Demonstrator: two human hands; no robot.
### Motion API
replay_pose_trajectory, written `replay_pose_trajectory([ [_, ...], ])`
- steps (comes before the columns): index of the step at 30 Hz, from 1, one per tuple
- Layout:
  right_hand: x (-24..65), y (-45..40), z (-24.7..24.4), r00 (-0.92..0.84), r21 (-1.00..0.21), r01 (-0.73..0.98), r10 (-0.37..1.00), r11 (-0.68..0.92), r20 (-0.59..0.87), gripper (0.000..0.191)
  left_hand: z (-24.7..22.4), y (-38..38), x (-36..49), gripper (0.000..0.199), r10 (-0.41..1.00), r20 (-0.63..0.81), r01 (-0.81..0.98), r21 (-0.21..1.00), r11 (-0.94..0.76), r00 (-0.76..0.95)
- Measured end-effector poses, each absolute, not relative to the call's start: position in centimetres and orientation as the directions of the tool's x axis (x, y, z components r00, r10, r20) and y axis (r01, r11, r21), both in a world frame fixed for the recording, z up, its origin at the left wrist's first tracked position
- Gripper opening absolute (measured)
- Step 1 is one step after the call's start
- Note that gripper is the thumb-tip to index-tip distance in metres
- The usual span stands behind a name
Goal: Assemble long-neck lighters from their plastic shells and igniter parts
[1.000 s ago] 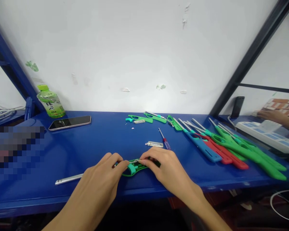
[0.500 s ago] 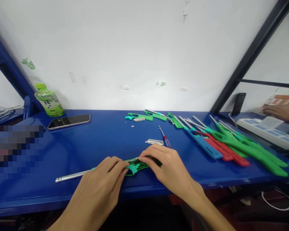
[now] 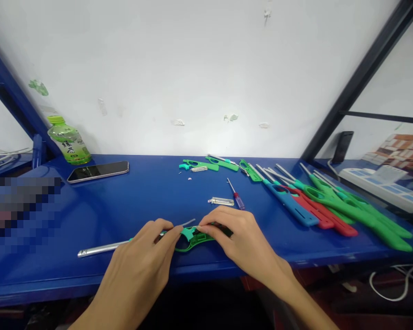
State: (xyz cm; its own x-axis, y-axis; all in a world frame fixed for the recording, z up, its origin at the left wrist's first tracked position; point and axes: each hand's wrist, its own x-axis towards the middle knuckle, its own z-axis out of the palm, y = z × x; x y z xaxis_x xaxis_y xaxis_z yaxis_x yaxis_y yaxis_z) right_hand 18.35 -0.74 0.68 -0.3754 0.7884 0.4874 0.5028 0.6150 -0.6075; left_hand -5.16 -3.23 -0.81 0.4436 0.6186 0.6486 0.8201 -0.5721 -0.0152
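An opened green stick lighter point(image 3: 192, 244) lies near the front edge of the table, its long metal tube point(image 3: 99, 250) pointing left. My left hand point(image 3: 144, 256) is closed over the lighter's neck, fingertips beside the turquoise trigger point(image 3: 187, 233). A thin grey wire point(image 3: 189, 222) sticks out past those fingertips. My right hand point(image 3: 239, 238) pinches at the open handle right of the trigger; its fingers hide what lies between them. Behind the hands lie a clear fuel tank point(image 3: 222, 201) and a small screwdriver point(image 3: 238, 198) with a purple handle.
Several blue, red and green lighters point(image 3: 330, 206) lie in a row at the right. Green lighter halves point(image 3: 206, 165) and small parts are at the back. A phone point(image 3: 98, 172) and a green-capped bottle point(image 3: 69, 142) stand left. White wall behind.
The trigger has shifted slightly and sits more upright in the shell. The grey wire now sticks up by my left fingertips. The other person's hand at the far right has mostly left view.
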Motion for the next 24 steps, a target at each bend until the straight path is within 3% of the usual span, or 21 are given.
replay_pose_trajectory([
  [16,18.25,-0.84,1.04,-0.32,-0.704,0.392,0.805,0.592,0.499,0.01,-0.83,-3.34,-5.14,0.026,0.704,0.608,0.754,0.249,-0.608,0.367],
  [24,18.31,-0.85,1.16,-0.325,-0.701,0.381,0.797,0.603,0.509,0.012,-0.9,-3.52,-5.26,0.028,0.703,0.605,0.73,0.276,-0.626,0.374],
])
